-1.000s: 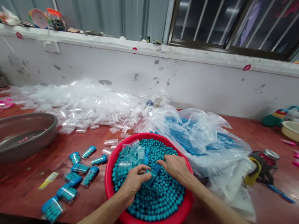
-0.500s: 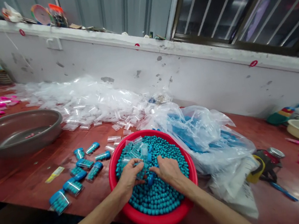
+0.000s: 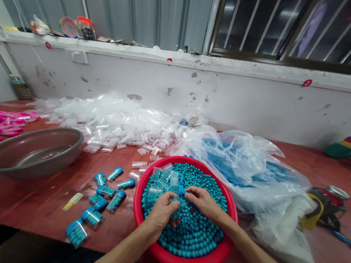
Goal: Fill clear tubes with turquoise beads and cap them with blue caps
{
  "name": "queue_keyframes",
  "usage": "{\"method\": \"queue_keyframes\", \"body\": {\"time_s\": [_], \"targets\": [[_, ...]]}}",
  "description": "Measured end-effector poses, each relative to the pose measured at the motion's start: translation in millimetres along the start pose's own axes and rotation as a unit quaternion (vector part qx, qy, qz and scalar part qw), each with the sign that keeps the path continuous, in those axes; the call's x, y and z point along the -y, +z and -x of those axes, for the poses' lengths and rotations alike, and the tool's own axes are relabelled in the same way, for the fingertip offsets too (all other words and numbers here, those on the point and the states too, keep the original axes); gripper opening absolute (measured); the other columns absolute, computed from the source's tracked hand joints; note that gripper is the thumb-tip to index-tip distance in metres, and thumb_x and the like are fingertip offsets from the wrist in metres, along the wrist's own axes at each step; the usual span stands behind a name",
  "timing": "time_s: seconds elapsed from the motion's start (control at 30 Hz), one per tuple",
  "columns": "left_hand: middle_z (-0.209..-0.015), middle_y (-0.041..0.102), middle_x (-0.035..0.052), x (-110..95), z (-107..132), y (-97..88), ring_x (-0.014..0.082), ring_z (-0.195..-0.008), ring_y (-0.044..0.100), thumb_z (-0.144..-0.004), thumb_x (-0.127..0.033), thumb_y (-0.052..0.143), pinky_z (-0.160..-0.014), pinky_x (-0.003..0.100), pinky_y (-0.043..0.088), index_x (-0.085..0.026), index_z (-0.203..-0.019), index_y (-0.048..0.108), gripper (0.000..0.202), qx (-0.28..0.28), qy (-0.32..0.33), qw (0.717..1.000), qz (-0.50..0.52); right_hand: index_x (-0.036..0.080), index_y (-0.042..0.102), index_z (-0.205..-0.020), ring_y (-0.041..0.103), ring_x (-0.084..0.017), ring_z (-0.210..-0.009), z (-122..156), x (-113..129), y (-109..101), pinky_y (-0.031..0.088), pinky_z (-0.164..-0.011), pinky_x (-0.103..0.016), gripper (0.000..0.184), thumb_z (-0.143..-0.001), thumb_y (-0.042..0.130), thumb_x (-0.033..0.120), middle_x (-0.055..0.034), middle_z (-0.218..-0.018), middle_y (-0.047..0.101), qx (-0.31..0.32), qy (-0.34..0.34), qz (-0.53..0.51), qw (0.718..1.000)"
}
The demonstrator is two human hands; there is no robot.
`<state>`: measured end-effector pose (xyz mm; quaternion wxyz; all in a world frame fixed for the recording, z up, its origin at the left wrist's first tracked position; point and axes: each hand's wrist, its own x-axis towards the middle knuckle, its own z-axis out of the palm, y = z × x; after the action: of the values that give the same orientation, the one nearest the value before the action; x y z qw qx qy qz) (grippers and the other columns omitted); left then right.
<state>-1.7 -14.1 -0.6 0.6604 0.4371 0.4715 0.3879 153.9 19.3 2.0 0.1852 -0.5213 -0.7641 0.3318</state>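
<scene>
A red basin (image 3: 232, 203) stands in front of me, filled with round teal beads (image 3: 191, 241). Over it, my left hand (image 3: 164, 212) is closed around a small clear plastic bottle (image 3: 177, 207), mostly covered by the fingers, with teal beads showing through. My right hand (image 3: 204, 204) is just to the right, thumb and fingers drawn together. Under its fingers shows a blue cap (image 3: 194, 208), partly hidden. Several empty clear bottles (image 3: 163, 179) lie on the beads behind my left hand, beside blue caps (image 3: 181, 186).
Filled blue-capped bottles (image 3: 92, 217) lie left of the basin near a yellow piece (image 3: 72, 201). A grey-brown basin (image 3: 33, 166) sits farther left. Clear bottles (image 3: 114, 121) are heaped along the wall. To the right are a plastic bag of blue caps (image 3: 238, 158) and a tape dispenser (image 3: 311, 211).
My hands have shifted slightly within the basin; the right fingers have drawn in and the blue cap now sits beneath them. The view has turned a little to the left.
</scene>
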Motion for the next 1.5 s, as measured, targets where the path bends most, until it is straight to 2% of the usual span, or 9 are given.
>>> {"method": "queue_keyframes", "body": {"time_s": [0.1, 0.2, 0.37, 0.57, 0.67, 0.77, 0.93, 1.3, 1.5], "targets": [[-0.063, 0.054, -0.0051, 1, 1, 0.3, 0.0082, -0.038, 0.050, -0.067, -0.035, 0.052, -0.033, 0.018, 0.034, -0.018, -0.088, 0.041, 0.029, 0.002, 0.016, 1.000, -0.022, 0.016, 0.052, -0.110, 0.049, -0.010, -0.044, 14, 9, 5, 0.039, -0.037, -0.019, 0.035, -0.086, 0.035, 0.036, 0.0038, -0.056, 0.051, 0.014, 0.001, -0.170, 0.985], [-0.060, 0.053, -0.0056, 1, 2, 1.3, 0.0074, -0.036, 0.047, -0.068, -0.033, 0.050, -0.032, 0.017, 0.032, -0.019, -0.087, 0.041, 0.026, 0.001, 0.030, 0.999, -0.037, 0.019, 0.051, -0.115, 0.046, -0.008, -0.041, 23, 13, 2, 0.040, -0.039, -0.019, 0.037, -0.084, 0.041, 0.036, 0.0048, -0.054, 0.051, 0.046, -0.011, -0.243, 0.969], [-0.059, 0.054, -0.0045, 1, 5, 7.5, 0.0062, -0.035, 0.044, -0.069, -0.038, 0.052, -0.031, 0.016, 0.029, -0.018, -0.088, 0.043, 0.029, 0.024, 0.038, 0.998, -0.037, 0.017, 0.062, -0.099, 0.051, -0.010, -0.047, 25, 15, -7, 0.042, -0.038, -0.019, 0.029, -0.075, 0.052, 0.031, 0.0034, -0.058, 0.053, 0.037, 0.022, -0.316, 0.948], [-0.054, 0.048, -0.0071, 0, 7, 12.4, 0.0061, -0.033, 0.043, -0.069, -0.041, 0.053, -0.031, 0.016, 0.028, -0.017, -0.093, 0.046, 0.035, 0.001, 0.044, 0.999, -0.030, 0.020, 0.062, -0.101, 0.050, -0.011, -0.048, 33, 16, -5, 0.040, -0.038, -0.018, 0.026, -0.079, 0.049, 0.027, 0.0023, -0.059, 0.054, -0.042, -0.019, -0.214, 0.976], [-0.053, 0.045, -0.0084, 0, 7, 12.7, 0.0055, -0.033, 0.043, -0.068, -0.039, 0.054, -0.031, 0.016, 0.027, -0.018, -0.095, 0.045, 0.036, -0.005, 0.034, 0.999, -0.027, 0.021, 0.057, -0.110, 0.058, -0.017, -0.071, 35, 10, -6, 0.050, -0.061, -0.029, 0.032, -0.079, 0.049, 0.022, -0.0034, -0.081, 0.063, -0.119, -0.074, -0.117, 0.983], [-0.053, 0.047, -0.0079, 0, 8, 13.7, 0.0060, -0.033, 0.044, -0.067, -0.042, 0.055, -0.030, 0.015, 0.027, -0.017, -0.097, 0.044, 0.040, 0.003, 0.030, 1.000, -0.003, 0.023, 0.052, -0.116, 0.053, -0.021, -0.097, 37, 4, -4, 0.043, -0.086, -0.039, 0.038, -0.080, 0.046, 0.014, -0.0067, -0.104, 0.060, -0.184, -0.166, 0.001, 0.969], [-0.053, 0.050, -0.0066, -1, 10, 14.8, 0.0060, -0.034, 0.045, -0.063, -0.047, 0.059, -0.031, 0.016, 0.025, -0.015, -0.102, 0.046, 0.052, 0.014, 0.012, 0.999, 0.041, 0.025, 0.051, -0.117, 0.055, -0.019, -0.094, 45, 3, 2, 0.048, -0.080, -0.033, 0.036, -0.086, 0.039, 0.014, -0.0077, -0.100, 0.059, -0.190, -0.240, 0.051, 0.951], [-0.054, 0.048, -0.0074, 1, 12, 17.3, 0.0049, -0.033, 0.043, -0.066, -0.044, 0.057, -0.030, 0.015, 0.025, -0.015, -0.104, 0.045, 0.049, 0.030, 0.028, 0.999, 0.028, 0.022, 0.059, -0.095, 0.057, -0.015, -0.080, 45, 12, 4, 0.047, -0.072, -0.026, 0.022, -0.081, 0.045, 0.011, -0.0034, -0.085, 0.059, -0.218, -0.188, -0.083, 0.954], [-0.054, 0.049, -0.0072, 1, 13, 15.5, 0.0054, -0.033, 0.043, -0.064, -0.047, 0.059, -0.030, 0.016, 0.024, -0.015, -0.108, 0.044, 0.056, 0.023, 0.017, 0.999, 0.037, 0.023, 0.059, -0.099, 0.057, -0.015, -0.082, 50, 4, 7, 0.048, -0.072, -0.027, 0.025, -0.084, 0.042, 0.013, -0.0054, -0.088, 0.058, -0.215, -0.226, -0.015, 0.950]]}}
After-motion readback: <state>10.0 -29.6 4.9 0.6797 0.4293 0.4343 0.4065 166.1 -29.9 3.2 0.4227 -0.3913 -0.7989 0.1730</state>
